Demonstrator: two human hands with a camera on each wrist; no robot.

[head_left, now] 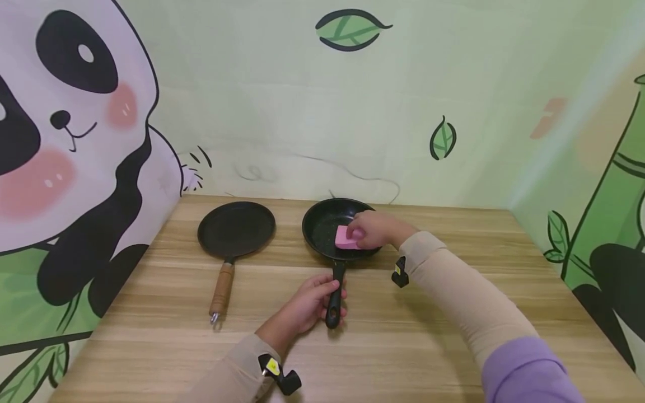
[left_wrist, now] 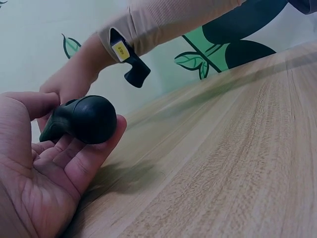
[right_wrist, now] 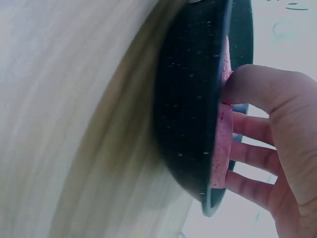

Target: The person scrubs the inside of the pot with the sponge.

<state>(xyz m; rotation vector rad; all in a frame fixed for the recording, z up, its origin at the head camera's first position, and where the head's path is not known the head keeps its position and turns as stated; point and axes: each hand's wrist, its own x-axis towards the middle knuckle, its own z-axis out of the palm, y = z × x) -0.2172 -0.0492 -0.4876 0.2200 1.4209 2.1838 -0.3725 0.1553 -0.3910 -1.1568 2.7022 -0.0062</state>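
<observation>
A black speckled frying pan (head_left: 319, 224) sits near the back of the wooden table, its black handle (head_left: 335, 302) pointing toward me. My left hand (head_left: 313, 302) holds that handle, thumb on top and fingers beneath, as the left wrist view shows around the handle's rounded end (left_wrist: 94, 119). Inside the pan, my right hand (head_left: 375, 228) grips a pink sponge (head_left: 345, 239) between thumb and fingers. In the right wrist view the sponge (right_wrist: 223, 144) shows just over the pan's rim, with part of it hidden behind the pan wall (right_wrist: 185, 99).
To the left lies a flat black griddle pan (head_left: 237, 228) with a wooden handle (head_left: 221, 288) and a metal hanging loop. Behind the wooden table (head_left: 403, 347) stands a wall (head_left: 262, 84) painted with a panda and leaves. Each wrist carries a small black camera mount (head_left: 400, 273).
</observation>
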